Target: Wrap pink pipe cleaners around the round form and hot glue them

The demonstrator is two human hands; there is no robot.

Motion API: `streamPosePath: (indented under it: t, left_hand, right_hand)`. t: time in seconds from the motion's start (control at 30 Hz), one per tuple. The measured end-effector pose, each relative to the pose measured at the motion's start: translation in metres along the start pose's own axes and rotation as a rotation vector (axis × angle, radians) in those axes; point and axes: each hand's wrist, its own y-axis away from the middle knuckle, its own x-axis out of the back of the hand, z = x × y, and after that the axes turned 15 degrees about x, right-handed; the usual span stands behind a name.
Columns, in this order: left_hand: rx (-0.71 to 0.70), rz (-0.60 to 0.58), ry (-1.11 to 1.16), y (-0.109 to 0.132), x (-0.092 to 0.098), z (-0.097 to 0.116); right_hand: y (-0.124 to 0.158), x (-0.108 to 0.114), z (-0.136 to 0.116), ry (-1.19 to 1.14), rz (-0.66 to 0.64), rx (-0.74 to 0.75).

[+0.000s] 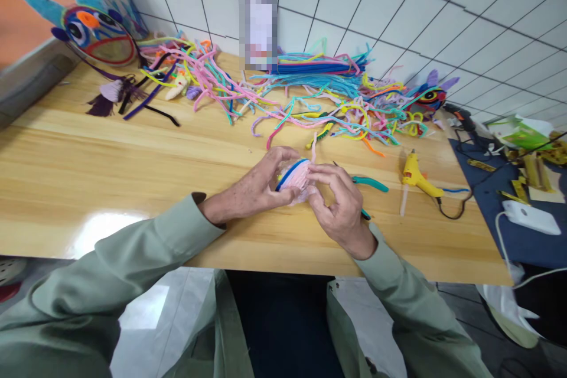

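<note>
Above the table's front half, my left hand [266, 183] is closed around a small rounded piece wrapped in pale pink pipe cleaner [297, 180], with a blue band along its upper-left side. Thumb below and fingers above grip its left part. My right hand [340, 204] pinches the right edge of the same piece, its fingertips partly hiding that edge. A loose pink pipe-cleaner end [314, 147] sticks up between the hands. Teal-handled pliers [372, 183] lie on the table, partly hidden by my right hand.
Many coloured pipe cleaners [266, 100] are heaped along the wall, with yellow-handled pliers [325, 133] at their front. A yellow glue gun [416, 177] with a cord stands right. A pipe-cleaner mask-like figure [97, 38] is back left; a phone-like blurred object [260, 29] leans on the wall.
</note>
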Motion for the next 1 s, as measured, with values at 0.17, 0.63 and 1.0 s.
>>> streamPosePath:
  t: [0.17, 0.63, 1.0]
  left_hand:
    - [0.034, -0.006, 0.044, 0.001, -0.001, 0.006]
    - [0.077, 0.060, 0.046, 0.005, -0.004, 0.012]
    - [0.032, 0.077, 0.012, 0.003, -0.004, 0.010]
  right_hand:
    - [0.003, 0.000, -0.001, 0.016, 0.013, -0.025]
    - [0.003, 0.003, 0.005, 0.050, -0.007, 0.029]
    - [0.004, 0.001, 0.011, 0.050, 0.020, -0.016]
